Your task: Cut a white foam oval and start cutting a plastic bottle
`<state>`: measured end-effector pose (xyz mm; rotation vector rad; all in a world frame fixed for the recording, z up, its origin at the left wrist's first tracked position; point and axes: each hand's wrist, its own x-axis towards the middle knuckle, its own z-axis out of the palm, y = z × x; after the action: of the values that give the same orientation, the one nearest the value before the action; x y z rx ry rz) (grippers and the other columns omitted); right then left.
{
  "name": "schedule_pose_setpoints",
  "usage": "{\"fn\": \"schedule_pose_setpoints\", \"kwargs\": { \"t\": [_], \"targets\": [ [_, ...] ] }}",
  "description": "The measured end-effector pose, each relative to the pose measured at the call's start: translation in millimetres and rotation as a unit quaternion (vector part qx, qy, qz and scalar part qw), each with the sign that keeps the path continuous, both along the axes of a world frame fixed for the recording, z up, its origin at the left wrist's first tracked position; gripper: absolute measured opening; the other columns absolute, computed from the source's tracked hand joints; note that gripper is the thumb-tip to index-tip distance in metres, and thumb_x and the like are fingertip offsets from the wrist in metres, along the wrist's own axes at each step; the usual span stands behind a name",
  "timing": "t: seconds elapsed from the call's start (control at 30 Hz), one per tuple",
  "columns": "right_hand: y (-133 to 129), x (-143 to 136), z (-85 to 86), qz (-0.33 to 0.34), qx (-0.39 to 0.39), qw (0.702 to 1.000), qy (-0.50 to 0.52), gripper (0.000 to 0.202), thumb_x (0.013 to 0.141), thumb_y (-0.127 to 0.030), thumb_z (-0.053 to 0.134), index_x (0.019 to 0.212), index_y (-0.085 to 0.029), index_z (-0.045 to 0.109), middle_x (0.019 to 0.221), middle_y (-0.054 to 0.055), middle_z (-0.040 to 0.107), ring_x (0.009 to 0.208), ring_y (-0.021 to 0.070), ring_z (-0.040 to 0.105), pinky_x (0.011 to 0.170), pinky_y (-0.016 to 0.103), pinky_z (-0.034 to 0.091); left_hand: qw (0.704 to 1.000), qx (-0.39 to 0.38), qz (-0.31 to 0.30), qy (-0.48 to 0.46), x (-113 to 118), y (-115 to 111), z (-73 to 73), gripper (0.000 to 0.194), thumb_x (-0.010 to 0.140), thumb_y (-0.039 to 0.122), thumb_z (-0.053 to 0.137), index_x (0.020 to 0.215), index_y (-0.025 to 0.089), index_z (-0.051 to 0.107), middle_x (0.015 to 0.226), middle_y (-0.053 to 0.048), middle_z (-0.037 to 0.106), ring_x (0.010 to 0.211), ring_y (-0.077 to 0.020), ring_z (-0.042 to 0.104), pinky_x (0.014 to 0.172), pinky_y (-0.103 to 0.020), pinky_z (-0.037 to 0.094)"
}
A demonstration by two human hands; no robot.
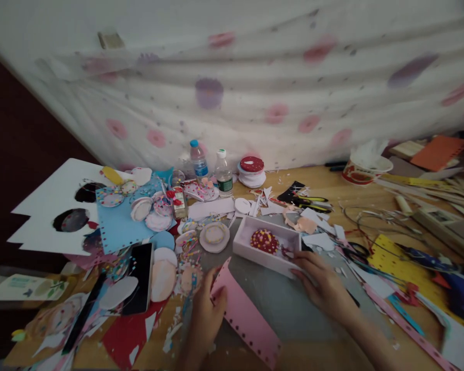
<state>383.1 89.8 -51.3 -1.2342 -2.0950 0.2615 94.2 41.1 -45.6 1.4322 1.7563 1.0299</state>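
Pink spotty paper (251, 322) and a white box (261, 261)
The left hand (209, 309) pinches the paper in front. The right hand (320, 278) grips the box's right end, and a red spotty circle (264, 241) lies inside. Behind stands a bottle (224, 175).

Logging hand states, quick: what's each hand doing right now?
Left hand: closed, holding the pink dotted strip.
Right hand: closed on the right end of the open white box.
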Motion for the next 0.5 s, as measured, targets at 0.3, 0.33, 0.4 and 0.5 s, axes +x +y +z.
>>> {"fn": "schedule_pose_setpoints", "kwargs": {
  "t": [0.3, 0.33, 0.4, 0.5],
  "targets": [
    [77.6, 39.0, -1.6, -0.136, 0.068, 0.988, 0.004, 0.021, 0.092, -0.032, 0.049, 0.089, -0.018, 0.064, 0.097, 0.012, 0.063, 0.091, 0.027, 0.06, 0.082, 0.044, 0.05, 0.963, 0.115, -0.013, 0.242, -37.6, 115.9, 67.9, 0.061, 0.081, 0.009, 0.048, 0.14, 0.015, 0.036, 0.132, -0.017, 0.058, 0.112, -0.0311, 0.062, 0.095, -0.047, 0.049],
    [86.7, 43.7, -3.4, -0.145, 0.07, 0.987, 0.0, 0.022, 0.092, -0.032, 0.048, 0.088, -0.018, 0.064, 0.096, 0.013, 0.062, 0.091, 0.0273, 0.06, 0.082, 0.044, 0.05, 0.959, 0.122, -0.013, 0.257, -38.3, 130.1, 74.3, 0.066, 0.079, 0.006, 0.048, 0.142, 0.012, 0.031, 0.138, -0.02, 0.051, 0.121, -0.0339, 0.056, 0.1, -0.05, 0.045],
    [101.0, 52.2, -6.7, -0.155, 0.071, 0.985, -0.008, 0.022, 0.091, -0.031, 0.047, 0.085, -0.017, 0.064, 0.093, 0.012, 0.062, 0.088, 0.0268, 0.059, 0.081, 0.043, 0.05, 0.948, 0.142, -0.006, 0.287, -32.9, 151.9, 83.6, 0.07, 0.08, 0.006, 0.049, 0.145, 0.004, 0.023, 0.147, -0.027, 0.036, 0.136, -0.0391, 0.037, 0.109, -0.058, 0.03],
    [107.3, 60.7, -9.2, -0.166, 0.069, 0.983, -0.021, 0.021, 0.09, -0.028, 0.046, 0.089, -0.017, 0.063, 0.093, 0.012, 0.061, 0.088, 0.0257, 0.058, 0.082, 0.041, 0.05, 0.933, 0.163, -0.047, 0.317, -6.3, 171.1, 84.8, 0.062, 0.086, 0.013, 0.049, 0.143, 0.005, 0.026, 0.15, -0.026, 0.029, 0.143, -0.0371, 0.022, 0.114, -0.057, 0.02]
  ]
}}
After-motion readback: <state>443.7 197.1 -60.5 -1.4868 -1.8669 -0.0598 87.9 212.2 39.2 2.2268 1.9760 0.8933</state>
